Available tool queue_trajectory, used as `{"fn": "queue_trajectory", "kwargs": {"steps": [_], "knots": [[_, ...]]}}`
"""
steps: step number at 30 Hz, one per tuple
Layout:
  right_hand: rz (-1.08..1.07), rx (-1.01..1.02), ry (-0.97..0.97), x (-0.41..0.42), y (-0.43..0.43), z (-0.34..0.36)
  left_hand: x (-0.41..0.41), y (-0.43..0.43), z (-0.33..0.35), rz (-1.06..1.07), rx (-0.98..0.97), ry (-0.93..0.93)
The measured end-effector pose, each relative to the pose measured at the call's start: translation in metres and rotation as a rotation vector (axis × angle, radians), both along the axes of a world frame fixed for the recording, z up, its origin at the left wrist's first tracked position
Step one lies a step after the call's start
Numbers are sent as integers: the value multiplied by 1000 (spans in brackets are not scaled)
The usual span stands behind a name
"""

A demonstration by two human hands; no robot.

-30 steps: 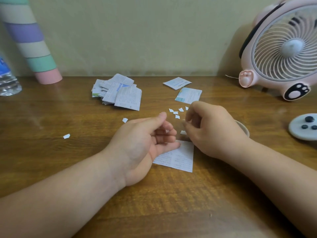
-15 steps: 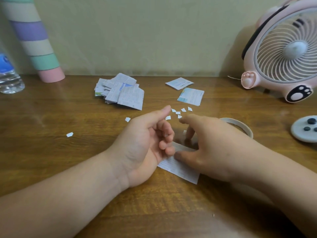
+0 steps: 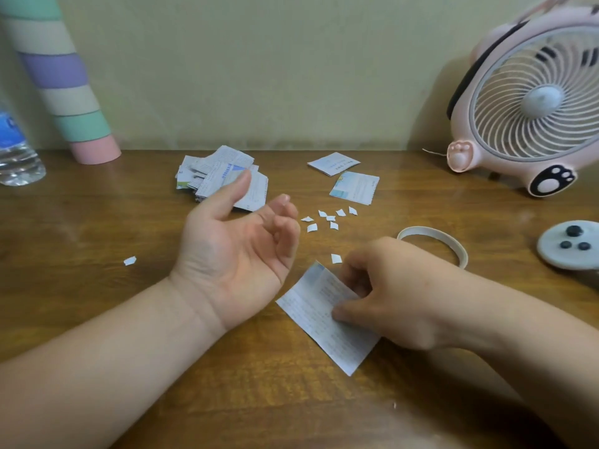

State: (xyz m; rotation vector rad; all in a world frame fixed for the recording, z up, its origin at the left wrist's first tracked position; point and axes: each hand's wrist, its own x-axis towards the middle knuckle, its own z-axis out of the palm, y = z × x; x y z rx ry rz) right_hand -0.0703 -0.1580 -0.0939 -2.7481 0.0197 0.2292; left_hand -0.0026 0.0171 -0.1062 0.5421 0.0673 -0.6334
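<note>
- Your right hand [image 3: 389, 296] pinched the paper slip [image 3: 319, 322] between the thumb and the curled fingers. The slip lay flat on the table [image 3: 97, 222], just left of the tape ring [image 3: 421, 229] and nearer to you.
- Your left hand [image 3: 240, 254] was further left of the tape ring, palm up, fingers loosely bent, with nothing in it.
- Only one hand was on the slip, and only at one edge. I think a pull from there could have made it slide or tear crookedly.
- The small torn pieces [image 3: 327, 218] lay left of the tape ring on its far side. A sweep of your wrist could have scattered them.
- The fan [image 3: 534, 108] stood behind the tape ring. Any air from it could have blown such light pieces away.
</note>
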Motion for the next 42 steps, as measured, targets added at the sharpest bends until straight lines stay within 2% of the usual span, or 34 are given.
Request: {"fn": "queue_trajectory", "kwargs": {"steps": [2, 3, 5, 7, 9, 12, 14, 16, 19, 23, 27, 30, 34, 39, 42], "knots": [[18, -4, -18, -2, 0, -2, 4, 1, 1, 68, 54, -83], [35, -1, -32, -3, -1, -2, 7, 1, -1, 123, 169, -179], [69, 27, -77, -3, -3, -4, 12, 1, -7, 225, 541, -502], [86, 83, -147, -1, -9, -8, 12, 0, -15, 187, 779, -765], [82, 148, -217, 2, -15, -10, 7, -2, -21, 68, 820, -857], [114, 181, -250, 4, -24, -9, 2, -6, -24, 23, 835, -955], [153, 247, -240, 4, -27, -9, 0, -8, -23, 39, 810, -957], [140, 429, -250, 4, -27, -8, -1, -9, -24, 47, 767, -898], [-64, 717, -336, 8, -27, -9, -5, -11, -24, 40, 723, -847], [-324, 776, -402, 10, -24, -14, -15, -19, -22, 186, 667, -823], [-404, 1317, -368, 14, -17, -22, -17, -23, -21, 398, 623, -746], [-316, 1499, -287, 18, -10, -24, -16, -25, -22, 402, 609, -683], [-312, 1465, -133, 20, -9, -25, -18, -27, -25, 292, 649, -679], [-281, 1084, -229, 15, -13, -23, -14, -24, -26, 309, 722, -658], [-303, 1132, -277, 13, -15, -23, -13, -24, -24, 288, 693, -619]]}}
